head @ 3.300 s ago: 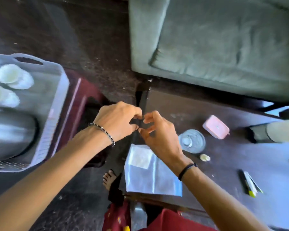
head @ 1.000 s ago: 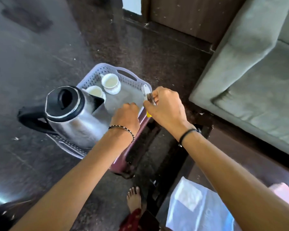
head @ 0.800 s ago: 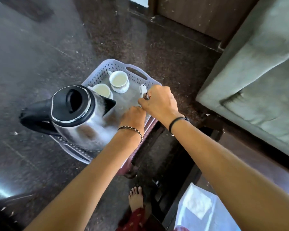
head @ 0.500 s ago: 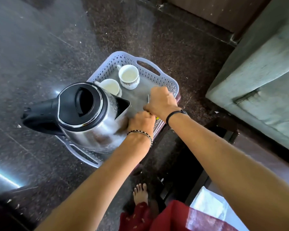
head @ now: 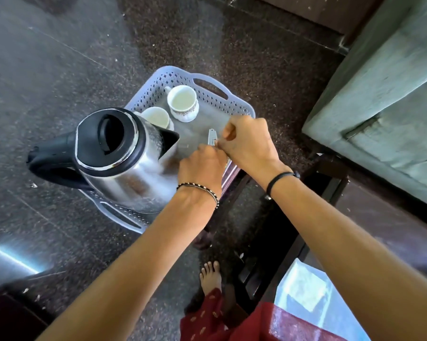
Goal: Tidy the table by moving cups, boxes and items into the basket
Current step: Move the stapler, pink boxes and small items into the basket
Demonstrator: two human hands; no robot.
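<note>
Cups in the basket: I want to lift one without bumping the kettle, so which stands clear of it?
The far cup, near the basket handle, stands clear. The other cup sits right against the kettle spout.

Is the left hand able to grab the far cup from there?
Probably yes. The left hand is over the basket, and bare basket floor lies between it and the far cup; the kettle stands aside.
</note>
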